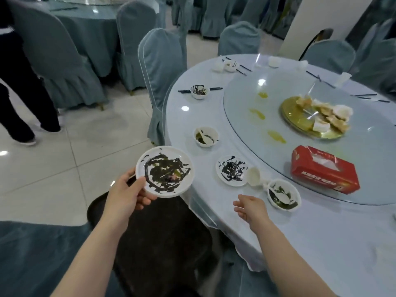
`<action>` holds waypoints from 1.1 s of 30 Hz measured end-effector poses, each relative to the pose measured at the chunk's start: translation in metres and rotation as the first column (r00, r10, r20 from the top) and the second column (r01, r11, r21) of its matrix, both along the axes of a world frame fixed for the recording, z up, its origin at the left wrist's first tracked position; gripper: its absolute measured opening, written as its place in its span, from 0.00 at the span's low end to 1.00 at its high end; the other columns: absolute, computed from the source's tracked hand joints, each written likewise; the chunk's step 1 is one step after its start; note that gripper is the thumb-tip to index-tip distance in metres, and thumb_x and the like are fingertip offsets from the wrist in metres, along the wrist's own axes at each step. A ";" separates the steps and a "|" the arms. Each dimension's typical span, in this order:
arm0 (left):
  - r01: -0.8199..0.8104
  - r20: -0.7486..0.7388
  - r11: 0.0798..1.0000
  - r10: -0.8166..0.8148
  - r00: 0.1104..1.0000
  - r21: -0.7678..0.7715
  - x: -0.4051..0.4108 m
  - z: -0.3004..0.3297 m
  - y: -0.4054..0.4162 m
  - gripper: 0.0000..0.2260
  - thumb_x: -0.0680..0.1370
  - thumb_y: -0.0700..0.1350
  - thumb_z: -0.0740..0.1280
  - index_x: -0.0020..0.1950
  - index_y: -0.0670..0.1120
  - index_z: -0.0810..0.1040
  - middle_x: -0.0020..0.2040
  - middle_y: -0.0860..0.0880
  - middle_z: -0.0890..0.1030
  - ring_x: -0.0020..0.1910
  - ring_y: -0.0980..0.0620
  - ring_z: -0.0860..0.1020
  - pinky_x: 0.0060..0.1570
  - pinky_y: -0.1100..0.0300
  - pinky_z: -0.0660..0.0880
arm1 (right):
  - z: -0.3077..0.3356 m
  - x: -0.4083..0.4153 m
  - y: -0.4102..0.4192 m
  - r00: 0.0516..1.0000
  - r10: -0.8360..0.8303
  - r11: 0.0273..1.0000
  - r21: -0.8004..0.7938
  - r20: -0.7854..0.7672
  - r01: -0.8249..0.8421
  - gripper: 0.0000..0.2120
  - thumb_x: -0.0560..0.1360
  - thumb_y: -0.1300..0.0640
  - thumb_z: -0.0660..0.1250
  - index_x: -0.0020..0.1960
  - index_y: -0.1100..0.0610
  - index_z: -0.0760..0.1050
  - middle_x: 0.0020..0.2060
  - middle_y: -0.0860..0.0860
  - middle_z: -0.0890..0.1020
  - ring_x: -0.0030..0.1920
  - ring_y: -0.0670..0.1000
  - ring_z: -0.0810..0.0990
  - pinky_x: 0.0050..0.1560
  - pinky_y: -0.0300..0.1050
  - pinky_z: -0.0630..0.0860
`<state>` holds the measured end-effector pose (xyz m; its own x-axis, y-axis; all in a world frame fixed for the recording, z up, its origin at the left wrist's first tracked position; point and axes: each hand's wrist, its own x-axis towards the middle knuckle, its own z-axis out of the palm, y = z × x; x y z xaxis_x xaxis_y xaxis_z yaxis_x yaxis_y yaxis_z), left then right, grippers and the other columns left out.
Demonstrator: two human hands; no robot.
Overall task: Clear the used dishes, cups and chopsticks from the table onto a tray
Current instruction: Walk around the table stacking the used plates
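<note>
the left hand [126, 195] pinches the rim of a sauce-smeared plate [164, 171] held off the surface's edge over the dark tray [162, 239], right hand [249, 207] spread empty; likely light, brittle, slick, so grip the clean rim.

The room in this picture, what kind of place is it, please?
Most likely a restaurant banquet hall. The round table carries a glass turntable, chairs wear matching fabric chair covers, and a second round table stands behind. The left hand holds a dirty plate.
</note>
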<state>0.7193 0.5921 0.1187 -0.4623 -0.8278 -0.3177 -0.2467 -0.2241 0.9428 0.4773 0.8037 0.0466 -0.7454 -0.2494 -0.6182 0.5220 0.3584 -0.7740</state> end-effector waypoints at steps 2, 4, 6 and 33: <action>-0.023 0.013 1.000 0.023 1.000 0.001 -0.015 -0.002 -0.008 0.14 0.81 0.44 0.60 0.65 0.54 0.72 0.34 0.41 0.84 0.24 0.56 0.76 0.21 0.65 0.70 | -0.011 -0.020 -0.010 0.997 -0.057 0.998 -0.019 0.061 0.058 0.08 0.78 0.58 0.65 0.53 0.63 0.73 0.42 0.58 0.81 0.38 0.53 0.80 0.40 0.43 0.76; -0.035 0.023 0.999 0.035 0.999 0.002 -0.026 -0.003 -0.011 0.13 0.81 0.44 0.60 0.64 0.55 0.73 0.34 0.41 0.84 0.24 0.56 0.76 0.21 0.65 0.70 | -0.019 -0.032 -0.018 0.982 -0.129 0.989 -0.054 0.134 0.138 0.09 0.77 0.60 0.66 0.55 0.63 0.72 0.43 0.59 0.80 0.42 0.55 0.80 0.47 0.46 0.77; -0.043 0.031 0.999 0.043 0.999 0.004 -0.033 -0.005 -0.013 0.12 0.81 0.44 0.61 0.62 0.56 0.73 0.34 0.42 0.84 0.24 0.56 0.76 0.21 0.65 0.70 | -0.025 -0.041 -0.027 0.966 -0.178 0.978 -0.072 0.185 0.194 0.10 0.77 0.59 0.66 0.55 0.63 0.71 0.44 0.61 0.79 0.45 0.56 0.80 0.52 0.47 0.76; -0.090 -0.005 0.996 0.090 0.996 0.009 0.023 -0.008 -0.027 0.15 0.81 0.44 0.62 0.68 0.51 0.71 0.34 0.41 0.84 0.23 0.56 0.76 0.20 0.66 0.69 | 0.081 0.033 -0.090 0.966 0.063 0.944 -0.329 0.249 0.024 0.07 0.75 0.64 0.64 0.38 0.61 0.73 0.25 0.53 0.76 0.26 0.47 0.73 0.24 0.35 0.68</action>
